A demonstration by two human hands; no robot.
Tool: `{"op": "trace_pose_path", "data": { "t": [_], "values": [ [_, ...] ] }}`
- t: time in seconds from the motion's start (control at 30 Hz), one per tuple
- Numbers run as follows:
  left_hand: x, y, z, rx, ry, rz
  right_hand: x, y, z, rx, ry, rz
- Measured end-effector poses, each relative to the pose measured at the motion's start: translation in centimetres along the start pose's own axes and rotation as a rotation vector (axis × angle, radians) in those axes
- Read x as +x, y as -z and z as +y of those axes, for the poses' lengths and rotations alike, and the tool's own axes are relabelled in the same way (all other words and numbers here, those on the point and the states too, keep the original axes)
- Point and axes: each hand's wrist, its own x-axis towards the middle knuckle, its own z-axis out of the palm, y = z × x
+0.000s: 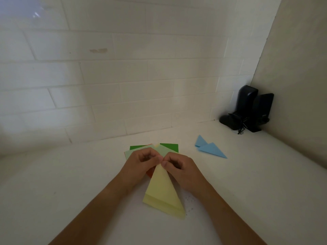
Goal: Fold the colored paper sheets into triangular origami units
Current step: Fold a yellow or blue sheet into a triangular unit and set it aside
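Left hand (141,162) and right hand (178,165), fingers curled, fingertips together, pinching.

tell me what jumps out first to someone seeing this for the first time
Front and centre, the left hand and right hand pinch the tip of a folded yellow paper triangle. Behind them lies a fan of green sheets, with two finished blue triangles off to the right.
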Motion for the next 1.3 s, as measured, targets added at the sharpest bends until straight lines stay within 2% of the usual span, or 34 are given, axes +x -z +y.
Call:
{"op": "trace_pose_path", "data": {
  "t": [0.17, 0.4, 0.6, 0.87, 1.1, 1.3],
  "values": [
    [0.07, -0.03, -0.18, 0.036, -0.004, 0.013, 0.09, -0.15, 0.21, -0.006, -0.001, 0.028],
    [0.38, 0.39, -0.14, -0.007, -0.016, 0.156, 0.02, -0.16, -0.06, -0.042, -0.033, 0.021],
    [0.08, -0.09, -0.15, -0.024, 0.059, 0.003, 0.01, -0.14, 0.14, -0.031, -0.031, 0.052],
    [0.25, 0.17, -0.18, -0.026, 0.03, 0.163, 0.01, -0.11, -0.23, -0.052, -0.047, 0.042],
    [-0.22, -0.13, 0.11, 0.037, 0.124, -0.045, 0.12, -0.01, -0.24, -0.02, -0.086, 0.164],
    [-0.12, 0.31, 0.02, 0.067, 0.065, 0.065, 0.17, -0.18, -0.11, -0.014, -0.098, 0.142]
  ]
}}
